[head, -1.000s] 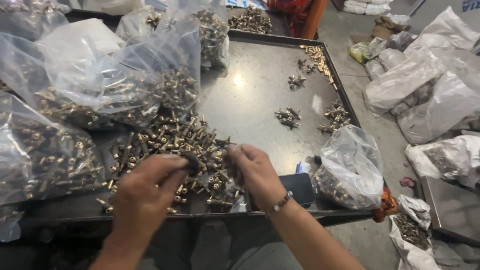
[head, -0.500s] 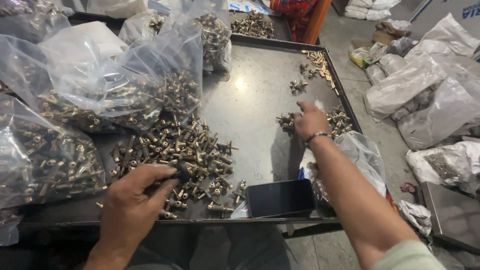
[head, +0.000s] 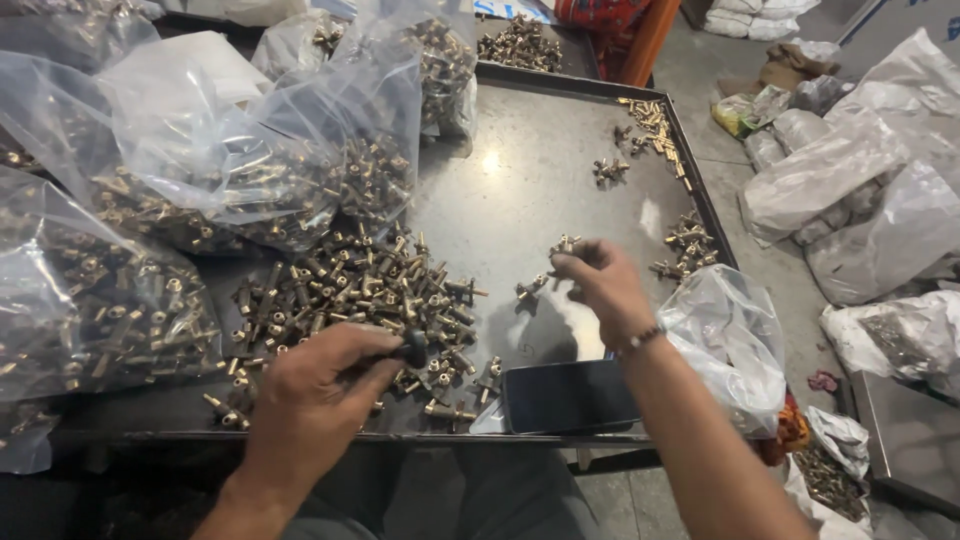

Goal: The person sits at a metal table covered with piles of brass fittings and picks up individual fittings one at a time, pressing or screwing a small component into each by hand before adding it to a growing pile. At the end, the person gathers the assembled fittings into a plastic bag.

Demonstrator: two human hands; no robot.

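A heap of small brass fittings lies on a dark metal tray. My left hand rests at the heap's near edge, its fingers closed on a small dark tool or fitting. Over the tray's middle, my right hand is raised and pinches a brass fitting between fingertips. A single fitting lies just left of that hand. A black phone lies flat at the tray's front edge, below my right wrist.
Clear plastic bags of brass fittings crowd the tray's left and back. Small clusters of fittings sit along the right rim. A crumpled bag hangs at the front right corner. White sacks lie on the floor to the right.
My right hand went from the heap out to the clusters at the right rim, then came back to the tray's middle with a fitting pinched. My left hand stayed by the heap.
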